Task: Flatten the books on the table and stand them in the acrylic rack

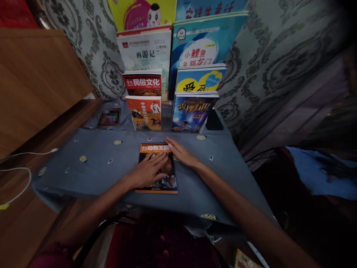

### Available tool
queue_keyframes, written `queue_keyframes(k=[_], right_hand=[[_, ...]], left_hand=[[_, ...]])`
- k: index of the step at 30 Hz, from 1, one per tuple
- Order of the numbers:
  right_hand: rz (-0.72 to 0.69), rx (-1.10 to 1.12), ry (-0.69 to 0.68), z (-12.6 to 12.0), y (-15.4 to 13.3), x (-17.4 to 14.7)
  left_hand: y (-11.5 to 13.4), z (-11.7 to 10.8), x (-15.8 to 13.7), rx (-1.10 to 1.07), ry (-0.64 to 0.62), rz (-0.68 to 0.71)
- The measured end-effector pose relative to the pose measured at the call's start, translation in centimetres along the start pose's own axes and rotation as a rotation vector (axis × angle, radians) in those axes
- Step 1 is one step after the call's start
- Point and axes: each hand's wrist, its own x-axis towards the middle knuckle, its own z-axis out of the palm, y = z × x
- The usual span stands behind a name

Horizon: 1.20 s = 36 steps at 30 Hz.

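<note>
A book with a dark cover and orange bands [157,188] lies closed and flat on the grey-blue tablecloth [92,175]. Across its cover rests my left hand [149,169], flat with fingers stretched out. My right hand [181,152] lies at the book's upper right edge, fingers extended and touching the corner. Behind the book stand two stacks of upright books, with an orange book [146,113] at the front left and a dark blue book [193,113] at the front right.
Taller books rise behind, among them a white one [145,48] and a teal one [206,37]. Right of the stacks lies a black phone-like object [214,120]. A wooden panel [39,82] and a white cable [29,178] are at left. Patterned curtain [259,74] hangs behind.
</note>
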Motion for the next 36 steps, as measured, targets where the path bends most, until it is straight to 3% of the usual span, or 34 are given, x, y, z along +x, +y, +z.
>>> queue_keyframes(k=[5, 13, 18, 23, 25, 29, 31, 34, 36], right_hand=[[-0.005, -0.063, -0.013, -0.1, -0.2, 0.0], [-0.03, -0.149, -0.014, 0.3, 0.5, 0.0], [-0.065, -0.409, -0.037, 1.6, -0.6, -1.0], [-0.05, -0.564, -0.017, 2.4, -1.4, -1.9], [-0.036, -0.592, -0.004, 2.5, -1.7, -2.4], [0.024, -0.636, 0.03, 3.0, -2.4, -3.6], [0.04, -0.657, 0.05, 3.3, -2.8, -4.2], [0.043, -0.689, 0.063, 3.6, -3.2, -4.7], [0.046, -0.697, 0.063, 3.7, -3.3, -4.7]], left_hand=[[1.2, 0.7, 2.6, -0.059, 0.03, 0.001], [5.0, 0.9, -0.8, -0.064, -0.017, 0.149], [5.0, 0.4, -1.8, -0.083, -0.057, 0.111], [3.9, 0.2, -2.5, -0.122, 0.003, 0.048], [2.8, 0.5, -2.9, -0.115, 0.031, -0.014], [-0.5, 1.4, -3.8, -0.113, 0.216, -0.388], [-1.9, 1.8, -4.1, -0.185, 0.31, -0.491], [-3.1, 1.7, -3.9, -0.439, 0.444, -0.505], [-3.4, 1.4, -3.4, -0.732, 0.577, -0.571]])
